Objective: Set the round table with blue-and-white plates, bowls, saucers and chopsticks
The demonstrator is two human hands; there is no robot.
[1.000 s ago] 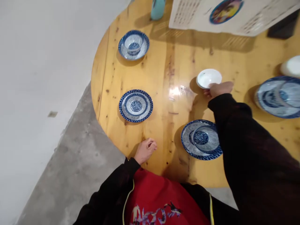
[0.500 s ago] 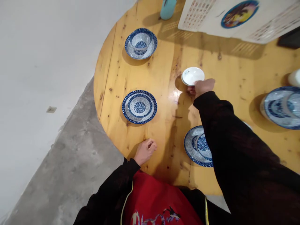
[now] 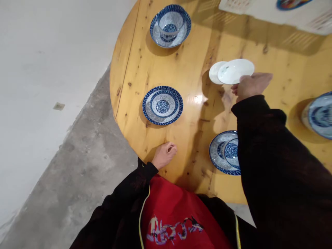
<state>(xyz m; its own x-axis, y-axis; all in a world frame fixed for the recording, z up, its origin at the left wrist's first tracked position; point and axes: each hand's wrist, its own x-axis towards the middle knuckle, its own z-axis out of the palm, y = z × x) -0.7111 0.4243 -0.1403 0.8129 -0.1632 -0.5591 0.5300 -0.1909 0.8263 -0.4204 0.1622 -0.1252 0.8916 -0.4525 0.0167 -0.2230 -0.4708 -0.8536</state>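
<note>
My right hand (image 3: 250, 84) pinches the near edge of a small white dish (image 3: 234, 71), holding it tilted above the table. Partly hidden behind it, a second white dish (image 3: 214, 73) shows to its left. My left hand (image 3: 165, 154) lies on the wooden table near its front edge, fingers curled in with nothing visible in them. Beyond that hand is a blue-and-white plate (image 3: 153, 116) with a smaller one stacked on it. Another patterned plate (image 3: 218, 160) carries a glass-like bowl (image 3: 231, 155); my right sleeve covers part of both.
At the far left of the table, a blue-and-white bowl (image 3: 169, 27) sits on a patterned plate (image 3: 158, 36). A white plastic basket (image 3: 267, 14) stands at the back right. More blue-patterned dishware (image 3: 323, 116) is at the right edge. The round table's rim (image 3: 121, 129) curves on the left.
My right hand has lifted one white dish and shifted it right, uncovering a second white dish beneath. My left hand stays curled on the table. The camera view has tilted nearer and leftward.
</note>
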